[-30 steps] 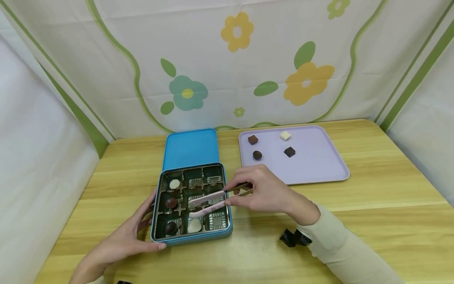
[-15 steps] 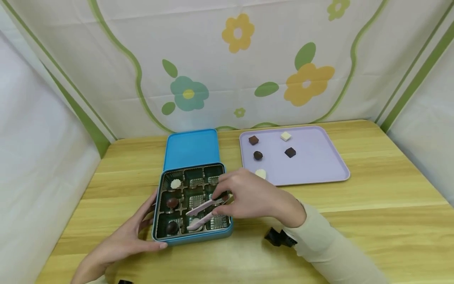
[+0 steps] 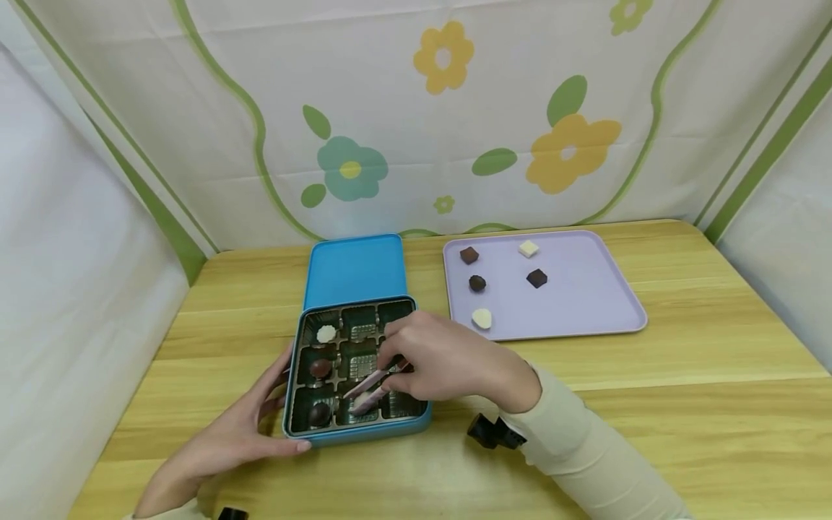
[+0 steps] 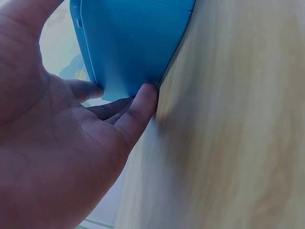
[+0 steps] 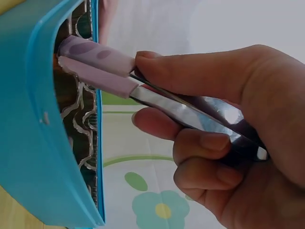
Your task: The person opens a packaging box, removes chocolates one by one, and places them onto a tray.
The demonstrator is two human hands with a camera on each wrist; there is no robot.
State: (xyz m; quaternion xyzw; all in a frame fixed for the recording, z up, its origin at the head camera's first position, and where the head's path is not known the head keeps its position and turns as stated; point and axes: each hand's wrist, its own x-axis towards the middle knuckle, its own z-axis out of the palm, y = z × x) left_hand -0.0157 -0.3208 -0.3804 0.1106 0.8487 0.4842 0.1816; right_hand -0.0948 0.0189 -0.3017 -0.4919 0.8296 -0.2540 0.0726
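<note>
The square blue tin [image 3: 364, 435] holds a dark divided insert. My left hand [image 3: 230, 437] grips its near left corner, thumb on the front wall and fingers along the left side; the left wrist view shows the fingertips against the tin. My right hand [image 3: 448, 361] pinches metal tongs with pink tips [image 5: 97, 71]. Those tips reach into the front middle compartment, at a white chocolate [image 3: 364, 399] that they mostly hide. In the left column sit a white ridged chocolate [image 3: 326, 334], a brown one [image 3: 320, 369] and a dark round one [image 3: 319, 414].
The blue lid [image 3: 356, 273] lies behind the tin. To the right is a lilac tray [image 3: 585, 303], bearing several chocolates: brown [image 3: 469, 256], dark ridged [image 3: 477, 283], white square [image 3: 529, 248], dark square [image 3: 536, 278] and a cream shell-like piece [image 3: 482, 318]. A patterned curtain stands behind.
My right hand has moved left over the tin, and the tong tips have lowered into the front middle compartment. The cream piece on the tray has come into view. My left hand stays put.
</note>
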